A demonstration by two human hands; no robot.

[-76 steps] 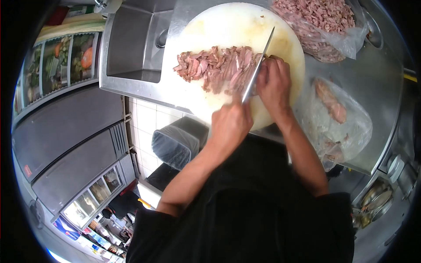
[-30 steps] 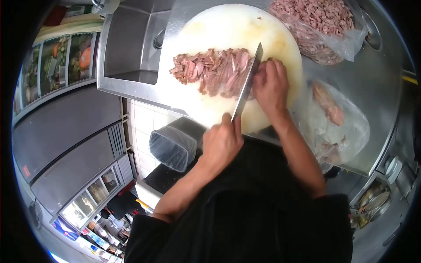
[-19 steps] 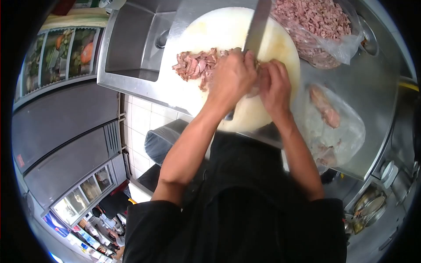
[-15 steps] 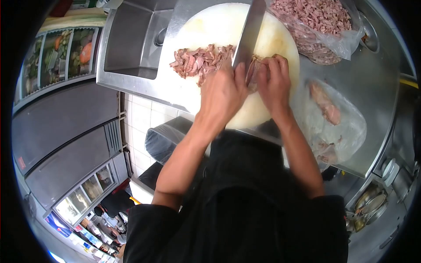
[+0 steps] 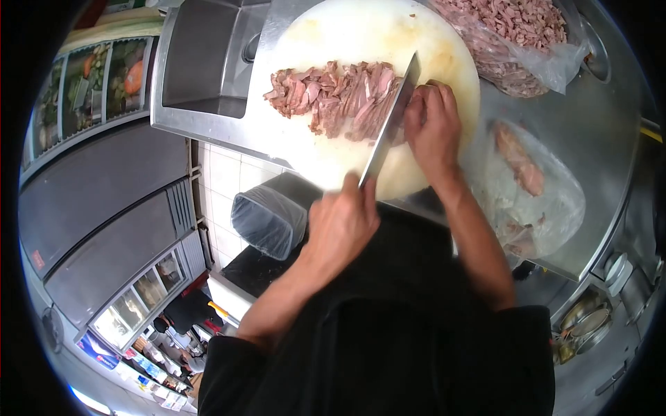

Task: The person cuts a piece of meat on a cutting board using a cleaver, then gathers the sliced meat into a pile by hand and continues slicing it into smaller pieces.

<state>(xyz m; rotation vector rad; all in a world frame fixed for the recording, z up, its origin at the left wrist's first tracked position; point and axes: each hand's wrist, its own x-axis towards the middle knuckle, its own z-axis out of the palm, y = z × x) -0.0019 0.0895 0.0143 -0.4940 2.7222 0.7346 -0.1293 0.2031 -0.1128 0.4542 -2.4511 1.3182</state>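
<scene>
My left hand (image 5: 340,220) is closed round the handle of a kitchen knife (image 5: 388,128), whose blade slants up and to the right across a round white cutting board (image 5: 316,35). Sliced cooked meat (image 5: 336,97) lies in a pile left of the blade. My right hand (image 5: 436,125) rests on the board just right of the blade, its fingers curled over the end of the meat, which they mostly hide.
A plastic bag (image 5: 513,41) of chopped meat lies at the upper right. Another clear bag (image 5: 555,215) with a meat piece (image 5: 519,159) lies right of my forearm. A steel sink (image 5: 201,62) is at the left, a lined bin (image 5: 267,222) below it. People (image 5: 191,308) stand in the background.
My left hand has drawn the knife down toward my body, and the blade now lies lower across the meat. More slices show left of it. My right hand stays nearly in place.
</scene>
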